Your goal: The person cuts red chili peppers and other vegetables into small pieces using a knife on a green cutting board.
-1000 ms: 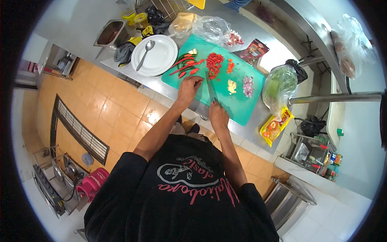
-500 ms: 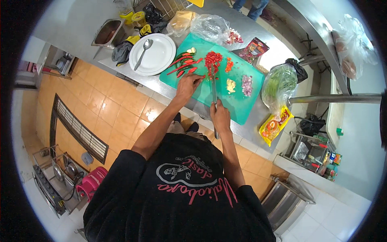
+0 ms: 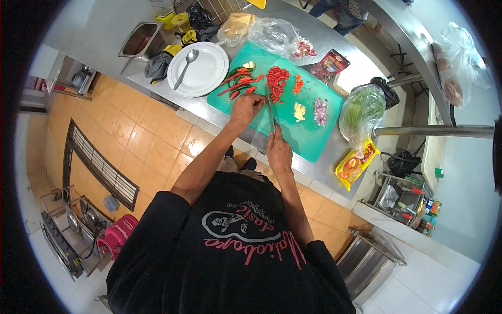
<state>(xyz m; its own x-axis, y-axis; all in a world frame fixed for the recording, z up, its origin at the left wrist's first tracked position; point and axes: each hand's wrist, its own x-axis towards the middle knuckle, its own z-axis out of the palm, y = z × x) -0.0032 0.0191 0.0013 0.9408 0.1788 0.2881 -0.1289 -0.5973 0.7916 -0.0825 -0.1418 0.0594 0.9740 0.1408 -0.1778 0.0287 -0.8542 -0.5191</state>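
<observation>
My right hand (image 3: 280, 152) is closed round the handle of a kitchen knife (image 3: 270, 114), its blade pointing away over the green cutting board (image 3: 308, 144). Just left of the blade, my left hand (image 3: 246, 110) pinches a red chilli, mostly hidden by the fingers. A heap of chopped red chilli (image 3: 277, 78) lies beyond the blade tip. Whole red chillies (image 3: 240, 83) and some green ones rest at the board's left, beside pale garlic-like pieces (image 3: 249, 65). To the right are small piles of orange-red bits (image 3: 298, 83), chopped garlic (image 3: 299, 111) and chopped shallot (image 3: 320, 111).
A white plate (image 3: 206, 78) with a spoon (image 3: 186, 68) stands left of the board. Clear plastic bags (image 3: 274, 35), a bag of green vegetables (image 3: 362, 110) and a yellow packet (image 3: 356, 165) lie around it. A metal post (image 3: 434, 129) juts in at right. Another person's legs (image 3: 348, 18) show beyond the table.
The knife and my right hand have moved left, bringing the blade close against my left fingertips. Beyond the table, the other person has shifted right.
</observation>
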